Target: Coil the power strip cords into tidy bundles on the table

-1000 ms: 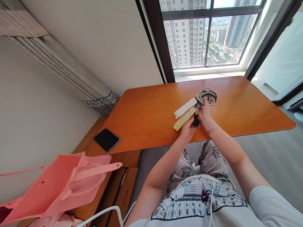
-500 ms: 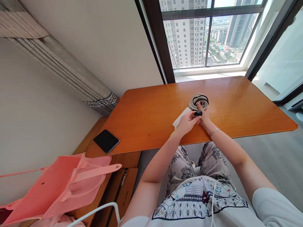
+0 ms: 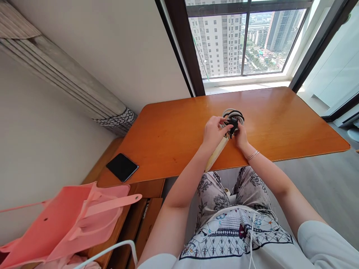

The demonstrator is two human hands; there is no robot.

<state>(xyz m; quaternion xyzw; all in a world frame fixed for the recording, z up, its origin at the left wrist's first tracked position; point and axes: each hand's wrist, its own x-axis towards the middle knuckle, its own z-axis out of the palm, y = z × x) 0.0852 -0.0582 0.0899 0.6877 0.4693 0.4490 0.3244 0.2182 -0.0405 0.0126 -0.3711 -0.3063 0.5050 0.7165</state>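
Note:
A coiled cable (image 3: 230, 111) in grey and black loops is held over the table, close in front of me. My right hand (image 3: 241, 136) grips the coil at its near right side, its fingers partly hidden behind the loops. With thumb and fingertips, my left hand (image 3: 214, 130) pinches a black plug (image 3: 233, 123) against the front of the coil. Below the coil, a long pale yellowish bar (image 3: 217, 153), perhaps a power strip, slants down towards the table's front edge, partly behind my left wrist.
On the left of the brown wooden table (image 3: 168, 138) lies a black-screened tablet (image 3: 122, 167). An open pink bag (image 3: 70, 220) stands lower left, beside wooden drawers (image 3: 148, 220). A window (image 3: 246, 45) is beyond the table, and a tied curtain (image 3: 84, 86) hangs left.
My left hand has moved up and forward, bringing the black plug against the coil. The pale bar has turned, so its yellowish side shows. My right hand still holds the coil.

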